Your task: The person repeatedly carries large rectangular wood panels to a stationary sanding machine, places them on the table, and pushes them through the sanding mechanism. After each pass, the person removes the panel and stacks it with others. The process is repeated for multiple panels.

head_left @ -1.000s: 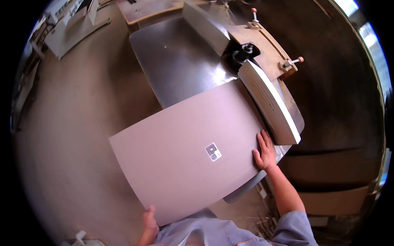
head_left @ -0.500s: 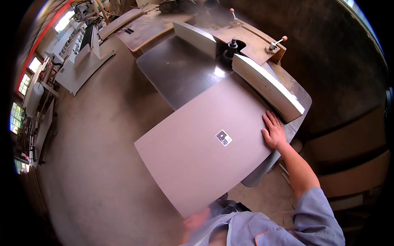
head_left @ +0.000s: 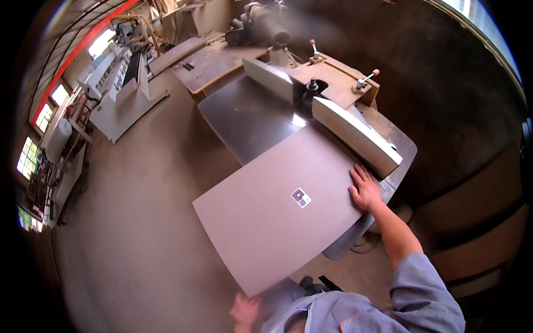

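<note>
A large, flat grey-mauve panel [head_left: 272, 222] lies partly on the dark metal machine table [head_left: 250, 111], its near left part overhanging the floor. A small printed label [head_left: 301, 197] is stuck on its face. My right hand [head_left: 365, 190] rests flat on the panel by its right edge, fingers stretched toward the right white-faced fence [head_left: 358, 136]. At the panel's near corner is my left hand [head_left: 245, 311], blurred; whether its fingers grip the corner is unclear. Beyond the panel, a dark upright spindle [head_left: 312, 89] stands between the two fences.
The left fence [head_left: 267, 77] stands across the spindle gap. Behind it are a wooden board [head_left: 327, 77] with lever clamps [head_left: 366, 79] and a thick hose pipe [head_left: 272, 28]. A wooden side table [head_left: 214, 66] adjoins the metal one. Brown sheets [head_left: 477, 233] lean at the right.
My view has tilted, so the machine sits lower in the picture. My left hand has shifted left along the near edge to the panel's corner. My right hand stays flat on the panel.
</note>
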`<state>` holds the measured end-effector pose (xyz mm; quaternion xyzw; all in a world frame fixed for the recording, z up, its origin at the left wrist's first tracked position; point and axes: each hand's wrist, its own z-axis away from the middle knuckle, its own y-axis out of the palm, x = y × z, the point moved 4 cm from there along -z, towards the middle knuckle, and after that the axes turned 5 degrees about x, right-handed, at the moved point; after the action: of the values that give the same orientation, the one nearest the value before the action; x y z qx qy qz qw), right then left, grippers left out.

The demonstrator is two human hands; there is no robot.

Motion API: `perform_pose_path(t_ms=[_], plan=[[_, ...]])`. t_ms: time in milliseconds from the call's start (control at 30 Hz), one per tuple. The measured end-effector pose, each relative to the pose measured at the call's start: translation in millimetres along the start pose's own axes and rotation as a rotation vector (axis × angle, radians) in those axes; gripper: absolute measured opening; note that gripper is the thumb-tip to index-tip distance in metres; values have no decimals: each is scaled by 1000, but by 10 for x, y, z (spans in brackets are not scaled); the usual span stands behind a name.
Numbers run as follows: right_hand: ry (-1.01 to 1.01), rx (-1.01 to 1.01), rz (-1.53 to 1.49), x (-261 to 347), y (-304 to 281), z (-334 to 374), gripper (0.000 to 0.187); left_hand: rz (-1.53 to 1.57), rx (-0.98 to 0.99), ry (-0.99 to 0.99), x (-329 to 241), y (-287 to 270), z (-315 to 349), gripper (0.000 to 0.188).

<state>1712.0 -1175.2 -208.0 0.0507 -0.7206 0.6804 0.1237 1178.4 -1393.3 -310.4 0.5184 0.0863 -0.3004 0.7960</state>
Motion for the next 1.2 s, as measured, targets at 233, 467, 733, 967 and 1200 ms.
perform_pose_path(t_ms=[233, 467, 733, 967, 1200], plan=[[44, -46, -92, 122, 26, 120, 60, -576, -216, 21, -359, 534, -796, 40], [22, -1, -85, 62, 32, 135, 68, -626, -393, -17, -83, 863, -625, 39], [35, 44, -22, 68, -85, 38, 70, -603, -514, -93, -18, 889, -650, 52], [54, 56, -22, 71, -96, 3, 72, -2126, 29, 399, -805, 2035, -1860, 84], [2, 5, -72, 37, -147, -1, 72, -2462, 514, 525, 911, 3676, -3639, 84]])
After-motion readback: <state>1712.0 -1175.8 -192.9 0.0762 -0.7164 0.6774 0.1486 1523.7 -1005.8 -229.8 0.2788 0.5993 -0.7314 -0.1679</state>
